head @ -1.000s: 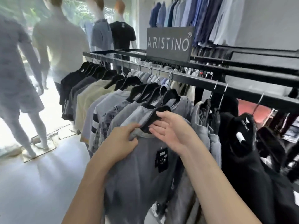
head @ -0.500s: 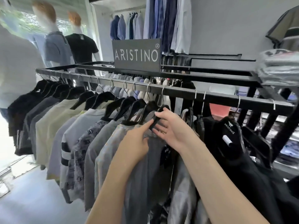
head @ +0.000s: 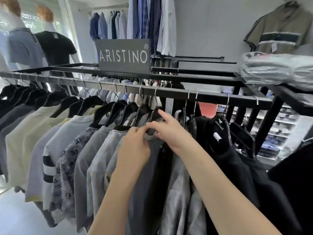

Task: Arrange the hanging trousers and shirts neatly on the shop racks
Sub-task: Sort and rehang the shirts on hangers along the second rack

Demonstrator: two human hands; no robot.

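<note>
Bare forearms (head: 220, 180), bare hands (head: 169, 131)

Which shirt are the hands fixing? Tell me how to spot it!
Find the ARISTINO sign, then the black rail below it. The shirt hangs under the sign's right end. It is dark grey between paler shirts, and the left hand and right hand pinch its collar.
</note>
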